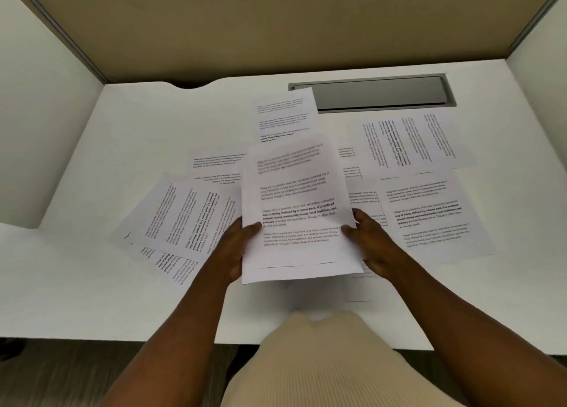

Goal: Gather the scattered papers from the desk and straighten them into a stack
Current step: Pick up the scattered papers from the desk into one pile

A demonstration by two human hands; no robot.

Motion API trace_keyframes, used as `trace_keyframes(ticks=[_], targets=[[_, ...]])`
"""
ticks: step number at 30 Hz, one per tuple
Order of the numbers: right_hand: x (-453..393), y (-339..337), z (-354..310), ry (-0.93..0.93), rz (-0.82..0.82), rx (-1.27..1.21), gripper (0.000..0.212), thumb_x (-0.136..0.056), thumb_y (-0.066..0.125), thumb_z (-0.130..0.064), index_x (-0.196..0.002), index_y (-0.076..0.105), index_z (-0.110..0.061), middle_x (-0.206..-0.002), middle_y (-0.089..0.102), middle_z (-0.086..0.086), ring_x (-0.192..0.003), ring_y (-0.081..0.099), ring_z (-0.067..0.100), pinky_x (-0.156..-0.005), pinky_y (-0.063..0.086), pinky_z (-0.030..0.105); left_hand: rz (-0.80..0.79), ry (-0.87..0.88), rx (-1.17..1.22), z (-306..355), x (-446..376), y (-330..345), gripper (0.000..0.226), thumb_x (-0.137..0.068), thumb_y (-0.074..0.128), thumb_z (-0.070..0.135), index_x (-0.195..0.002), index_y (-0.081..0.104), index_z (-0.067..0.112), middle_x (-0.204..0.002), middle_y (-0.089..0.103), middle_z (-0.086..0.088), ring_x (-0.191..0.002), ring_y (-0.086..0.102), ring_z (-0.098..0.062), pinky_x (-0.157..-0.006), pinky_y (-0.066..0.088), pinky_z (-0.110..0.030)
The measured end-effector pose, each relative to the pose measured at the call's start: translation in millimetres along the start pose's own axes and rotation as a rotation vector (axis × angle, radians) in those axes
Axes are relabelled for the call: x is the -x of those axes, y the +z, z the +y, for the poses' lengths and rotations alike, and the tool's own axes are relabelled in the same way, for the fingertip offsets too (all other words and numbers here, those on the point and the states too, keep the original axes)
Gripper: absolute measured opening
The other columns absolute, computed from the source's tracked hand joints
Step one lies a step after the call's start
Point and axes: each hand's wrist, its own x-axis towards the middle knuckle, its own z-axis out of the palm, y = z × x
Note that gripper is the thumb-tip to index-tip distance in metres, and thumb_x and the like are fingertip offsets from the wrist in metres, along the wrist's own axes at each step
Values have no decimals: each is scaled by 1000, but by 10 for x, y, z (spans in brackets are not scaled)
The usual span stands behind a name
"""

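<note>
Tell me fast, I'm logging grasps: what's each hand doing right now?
Left hand: closed on the left edge of the held sheets.
Right hand: closed on the right edge of the same held sheets.

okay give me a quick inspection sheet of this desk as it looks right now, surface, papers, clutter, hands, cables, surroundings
Surface: white desk, flat, partly covered by sheets.
Job's things: small bundle of white printed papers held above the desk; loose printed sheets still scattered at left, far centre, far right and near right, several overlapping.
Clutter: nothing seen.
Grippers: left hand grips the bundle's left edge; right hand grips its right edge.
Cables: nothing seen; grey rectangular cable hatch in the desktop, partly under a sheet.
Surroundings: tan back partition, white side panels.
</note>
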Motion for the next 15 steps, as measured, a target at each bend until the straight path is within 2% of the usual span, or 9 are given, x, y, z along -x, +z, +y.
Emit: trace_keyframes(ticks=[4,6,8,10,12,13,15], targets=[[-4,-32,-82,-39,7,58,39,-100,45,-14,-137,44,-25,-139,53,-1,-120,54,19,-103,45,39,-16,25,-44,72,-54,178,40,-97,50,1,-133,53,18,-126,66,-7,-107,67,-24,-78,59,-38],[8,-68,-106,-9,4,110,40,-102,43,-25,-141,40,-22,-136,50,-4,-118,51,16,-101,44,35,-4,60,-105,84,-80,233,44,-97,48,0,-137,50,18,-131,63,-7,-108,65,-22,-83,56,-38],[-4,-159,-127,29,26,146,35,-101,42,-36,-133,48,-23,-125,53,-6,-106,54,14,-92,48,34,13,85,-122,108,-92,255,46,-97,48,0,-139,48,19,-133,61,-8,-111,63,-25,-95,52,-46],[-32,-339,-126,41,139,47,24,-98,49,-35,-112,60,-19,-114,65,3,-90,62,18,-75,52,31,28,86,-112,137,-89,260,47,-97,48,0,-140,47,19,-131,62,-8,-114,62,-29,-100,47,-52],[-85,-620,-85,31,329,-45,11,-94,57,-25,-96,65,-18,-102,70,12,-79,63,20,-68,51,31,17,88,-86,168,-86,265,44,-97,49,0,-136,50,20,-128,63,-8,-113,62,-30,-100,47,-53],[-116,-779,-50,23,431,-15,7,-91,60,-21,-90,66,-18,-99,71,15,-77,63,21,-68,51,33,11,94,-80,191,-65,275,42,-97,49,-1,-133,51,21,-126,64,-7,-112,62,-29,-100,47,-51],[-175,-1152,44,28,622,171,7,-84,62,-21,-87,67,-17,-99,71,15,-86,64,25,-78,51,38,13,111,-81,225,-46,320,42,-97,49,0,-132,52,24,-123,64,-4,-110,62,-27,-99,47,-49]])
